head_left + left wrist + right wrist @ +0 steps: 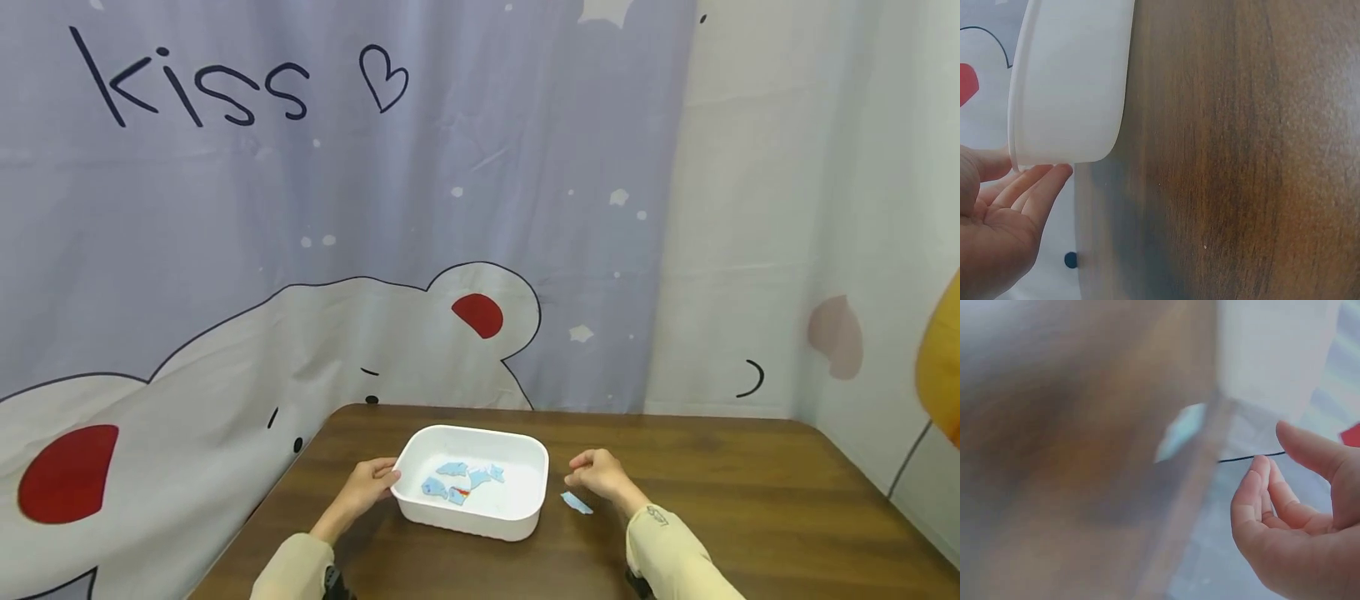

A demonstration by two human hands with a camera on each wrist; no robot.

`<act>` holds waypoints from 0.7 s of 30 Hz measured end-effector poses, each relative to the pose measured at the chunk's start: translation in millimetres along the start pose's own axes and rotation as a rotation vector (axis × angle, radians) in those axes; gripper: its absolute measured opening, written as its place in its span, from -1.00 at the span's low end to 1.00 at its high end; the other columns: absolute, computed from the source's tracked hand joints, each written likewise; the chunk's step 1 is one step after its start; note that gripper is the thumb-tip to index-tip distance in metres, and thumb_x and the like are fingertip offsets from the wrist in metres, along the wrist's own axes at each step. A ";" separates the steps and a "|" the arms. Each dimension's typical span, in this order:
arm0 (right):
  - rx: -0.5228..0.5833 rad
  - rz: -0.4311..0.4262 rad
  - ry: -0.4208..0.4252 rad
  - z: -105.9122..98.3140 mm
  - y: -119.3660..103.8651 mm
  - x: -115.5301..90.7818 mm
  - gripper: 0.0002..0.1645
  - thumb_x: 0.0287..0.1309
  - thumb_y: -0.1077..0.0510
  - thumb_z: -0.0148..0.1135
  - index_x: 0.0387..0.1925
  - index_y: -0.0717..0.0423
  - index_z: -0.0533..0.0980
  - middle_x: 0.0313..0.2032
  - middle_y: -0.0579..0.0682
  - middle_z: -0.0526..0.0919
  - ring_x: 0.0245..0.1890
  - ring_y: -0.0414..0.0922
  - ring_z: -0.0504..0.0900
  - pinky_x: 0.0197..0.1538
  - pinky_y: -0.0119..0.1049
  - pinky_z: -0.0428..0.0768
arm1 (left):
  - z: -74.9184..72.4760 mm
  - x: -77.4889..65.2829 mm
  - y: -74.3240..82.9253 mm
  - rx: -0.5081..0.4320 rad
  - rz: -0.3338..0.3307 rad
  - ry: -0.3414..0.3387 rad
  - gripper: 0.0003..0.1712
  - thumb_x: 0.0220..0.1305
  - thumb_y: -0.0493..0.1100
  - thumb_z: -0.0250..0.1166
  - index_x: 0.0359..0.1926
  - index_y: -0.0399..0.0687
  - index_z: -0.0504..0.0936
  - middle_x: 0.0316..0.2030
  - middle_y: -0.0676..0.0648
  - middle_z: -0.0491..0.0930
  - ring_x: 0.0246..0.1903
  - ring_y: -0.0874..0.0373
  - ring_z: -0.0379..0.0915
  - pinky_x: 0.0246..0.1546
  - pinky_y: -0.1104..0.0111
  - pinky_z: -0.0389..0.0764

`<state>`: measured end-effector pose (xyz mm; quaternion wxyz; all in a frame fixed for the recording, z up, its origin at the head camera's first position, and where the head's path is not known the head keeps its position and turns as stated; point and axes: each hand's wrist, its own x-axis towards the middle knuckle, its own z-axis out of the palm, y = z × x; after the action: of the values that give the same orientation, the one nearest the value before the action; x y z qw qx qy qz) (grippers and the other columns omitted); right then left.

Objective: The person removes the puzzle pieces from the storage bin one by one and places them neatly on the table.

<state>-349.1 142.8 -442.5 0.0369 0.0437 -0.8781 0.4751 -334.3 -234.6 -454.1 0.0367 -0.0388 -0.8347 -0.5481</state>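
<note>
A white rectangular plastic tub (495, 527) stands on the table, with several flat, irregular light-blue pieces (452, 469) lying inside; one bears red and yellow marks. At the tub's left end my left hand (367, 483) grips the rim, and in the left wrist view its thumb is at the rim with the fingers (1047, 190) against the outer wall. Right of the tub, a single light-blue piece (576, 502) lies on the wood. My right hand (602, 475) hovers just beyond that piece, fingers loosely bent, thumb apart, holding nothing. The piece looks blurred in the right wrist view.
The brown wooden table (712, 492) extends to the right of the hands. Behind it hangs a printed curtain (585, 208) with cartoon shapes and lettering, reaching down to the table's back edge.
</note>
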 end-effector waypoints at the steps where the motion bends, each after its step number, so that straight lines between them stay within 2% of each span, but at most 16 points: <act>1: 0.020 -0.008 -0.001 -0.9 -6.2 2.1 -0.65 -0.15 0.36 0.38 -0.23 0.46 0.58 -0.41 0.16 0.69 -0.37 -0.08 0.65 -0.21 -0.23 0.68 | 0.4 0.5 0.2 0.000 0.001 0.002 -0.59 0.38 -0.40 0.06 0.14 -0.68 0.38 0.07 -0.57 0.50 0.03 -0.29 0.57 -0.05 0.10 0.72; 5: 0.070 -0.048 -0.037 4.8 -32.6 8.7 -0.64 -0.08 0.34 0.38 -0.18 0.46 0.57 -0.38 0.18 0.68 -0.37 -0.11 0.63 -0.22 -0.25 0.69 | 1.7 1.1 0.7 0.000 -0.007 0.018 -0.60 0.38 -0.41 0.07 0.14 -0.67 0.40 0.06 -0.56 0.51 0.02 -0.28 0.58 -0.06 0.10 0.72; 10: 0.086 -0.066 -0.111 32.1 -60.5 13.7 -0.61 -0.03 0.32 0.38 -0.13 0.44 0.56 -0.37 0.13 0.65 -0.37 -0.13 0.60 -0.25 -0.27 0.67 | 1.6 2.3 0.6 -0.020 0.003 0.024 -0.60 0.36 -0.43 0.06 0.13 -0.69 0.39 0.06 -0.58 0.50 0.04 -0.32 0.55 -0.05 0.10 0.72; 15: 0.090 -0.077 -0.198 68.6 -71.5 13.4 -0.60 -0.06 0.32 0.38 -0.13 0.42 0.57 -0.43 0.07 0.64 -0.42 -0.18 0.56 -0.32 -0.39 0.59 | 3.9 3.9 1.3 -0.035 0.011 0.027 -0.60 0.35 -0.44 0.08 0.12 -0.70 0.40 0.03 -0.58 0.52 0.03 -0.32 0.56 -0.05 0.12 0.72; 21: 0.036 -0.182 -0.220 107.4 -74.2 16.2 -0.62 -0.17 0.40 0.40 -0.21 0.47 0.57 -0.45 0.13 0.69 -0.45 -0.22 0.56 -0.37 -0.45 0.54 | 1.1 -0.2 -0.4 -0.057 0.006 0.024 -0.60 0.36 -0.44 0.06 0.12 -0.73 0.37 0.04 -0.60 0.50 0.04 -0.35 0.54 -0.05 0.09 0.72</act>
<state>-359.4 11.8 -437.7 -0.0174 0.1754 -0.8606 0.4778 -334.2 -233.8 -454.9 0.0472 -0.0359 -0.8180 -0.5721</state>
